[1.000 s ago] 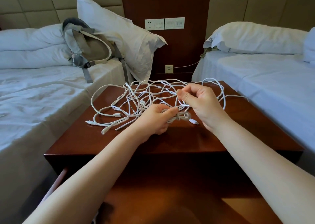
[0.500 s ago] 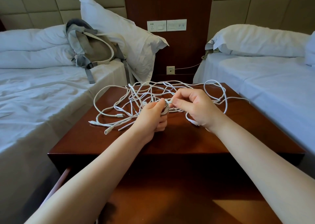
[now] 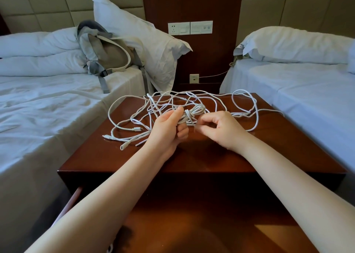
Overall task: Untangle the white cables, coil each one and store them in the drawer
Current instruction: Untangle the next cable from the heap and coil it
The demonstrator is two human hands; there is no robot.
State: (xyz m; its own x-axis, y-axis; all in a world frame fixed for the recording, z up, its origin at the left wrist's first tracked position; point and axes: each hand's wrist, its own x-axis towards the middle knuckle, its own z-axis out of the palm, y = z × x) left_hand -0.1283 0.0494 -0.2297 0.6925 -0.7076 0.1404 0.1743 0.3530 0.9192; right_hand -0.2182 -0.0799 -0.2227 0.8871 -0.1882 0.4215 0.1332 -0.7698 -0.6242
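Two beds with rumpled white sheets flank the scene, the left bed (image 3: 48,108) and the right bed (image 3: 307,91), backed by a wall of padded beige square panels. Between them stands a nightstand (image 3: 269,147) of glossy reddish-brown wood, its flat top catching light. Below its front edge the drawer (image 3: 211,214) is pulled out, its smooth wooden bottom showing.

A large creased white pillow (image 3: 144,47) leans upright at the head of the left bed, and a soft grey and tan backpack (image 3: 107,54) with webbing straps slumps against it.

The white cables (image 3: 165,106) lie in a loose tangle of thin, round loops over the far half of the nightstand top, one wide loop reaching to its right edge.

The left hand (image 3: 167,131) is lifted over the middle of the top, fingers curled, gripping a coiled bundle (image 3: 194,112), a short oblong hank of parallel strands cinched at its waist by cross wraps. The right hand (image 3: 221,129) sits just beside it, fingers curled and thumb and forefinger bent into a ring, with its tips at the wraps. They are blurred, so I cannot tell whether they pinch a strand.

A slim plug (image 3: 137,129) and a rounded connector end (image 3: 123,148) rest on the wood at the left. On the dark wall panel hangs a white socket plate (image 3: 190,28).
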